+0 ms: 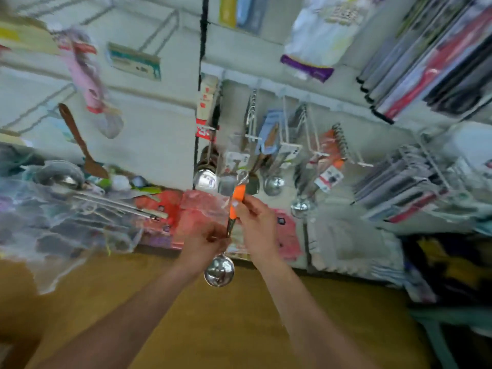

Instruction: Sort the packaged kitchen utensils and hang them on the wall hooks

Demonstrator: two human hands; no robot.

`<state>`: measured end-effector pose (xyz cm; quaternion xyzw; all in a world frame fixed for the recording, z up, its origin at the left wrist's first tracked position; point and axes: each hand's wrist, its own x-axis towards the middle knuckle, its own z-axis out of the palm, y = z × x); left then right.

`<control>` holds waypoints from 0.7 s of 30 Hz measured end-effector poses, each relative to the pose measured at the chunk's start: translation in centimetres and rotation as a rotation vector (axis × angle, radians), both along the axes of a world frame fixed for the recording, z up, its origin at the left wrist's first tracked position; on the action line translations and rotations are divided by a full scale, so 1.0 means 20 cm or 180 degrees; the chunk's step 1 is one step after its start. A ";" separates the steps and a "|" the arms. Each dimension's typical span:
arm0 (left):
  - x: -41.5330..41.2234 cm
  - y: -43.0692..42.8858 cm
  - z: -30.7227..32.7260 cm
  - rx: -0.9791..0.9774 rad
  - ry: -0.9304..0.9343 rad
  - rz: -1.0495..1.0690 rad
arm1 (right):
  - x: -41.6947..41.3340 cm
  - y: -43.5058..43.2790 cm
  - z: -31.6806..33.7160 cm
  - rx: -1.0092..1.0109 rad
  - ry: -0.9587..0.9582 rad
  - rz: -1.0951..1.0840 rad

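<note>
A steel ladle point(219, 271) with an orange handle hangs upright in front of me, bowl down. My right hand point(257, 225) pinches the orange handle near its top. My left hand point(203, 242) grips the thin steel shaft just below the orange part. A metal loop at the handle's tip sits just under the wall hooks point(311, 123). Those hooks carry several packaged ladles point(273, 183) and other utensils on the white wall panel.
A wooden spatula point(82, 145) and a pink packaged tool point(85, 73) hang on the left panel. Plastic-wrapped utensils point(66, 209) and red packets point(165, 209) are piled on the lower shelf. Racks of flat packaged goods point(426, 59) fill the right side. The floor is yellow-brown.
</note>
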<state>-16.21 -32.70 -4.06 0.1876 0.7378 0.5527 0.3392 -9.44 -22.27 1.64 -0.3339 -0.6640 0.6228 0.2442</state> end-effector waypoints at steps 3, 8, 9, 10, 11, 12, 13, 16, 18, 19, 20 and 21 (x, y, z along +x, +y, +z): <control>0.15 0.31 0.00 0.0004 0.0042 -0.0313 | 0.20 0.27 0.03 0.0133 0.0045 -0.0314; 0.35 0.71 0.02 -0.0015 0.0006 -0.0663 | 0.42 0.60 0.01 0.0178 0.0059 -0.0873; 0.39 0.78 0.02 -0.0017 0.0010 -0.0695 | 0.45 0.66 0.00 0.0153 0.0048 -0.0977; 0.42 0.84 0.02 0.0009 0.0048 -0.0718 | 0.47 0.72 0.00 0.0123 0.0033 -0.1071; 0.44 0.89 0.02 0.0032 0.0094 -0.0725 | 0.49 0.77 -0.01 0.0096 0.0024 -0.1151; 0.46 0.94 0.01 0.0056 0.0113 -0.0721 | 0.51 0.82 -0.01 0.0077 0.0031 -0.1208; 0.47 0.99 0.01 0.0059 0.0128 -0.0725 | 0.52 0.87 -0.02 0.0080 0.0042 -0.1239; 0.49 1.11 -0.03 0.0034 0.0084 -0.0780 | 0.52 0.98 -0.06 0.0226 0.0027 -0.1227; 0.49 1.16 -0.05 0.0019 0.0035 -0.0809 | 0.51 1.04 -0.09 0.0265 -0.0021 -0.1234; 0.48 1.18 -0.06 0.0002 0.0035 -0.0815 | 0.50 1.06 -0.10 0.0257 -0.0064 -0.1273; 0.48 1.20 -0.07 -0.0007 0.0025 -0.0807 | 0.48 1.09 -0.11 0.0239 -0.0102 -0.1301; 0.47 1.22 -0.08 -0.0024 0.0014 -0.0796 | 0.47 1.11 -0.12 0.0251 -0.0133 -0.1319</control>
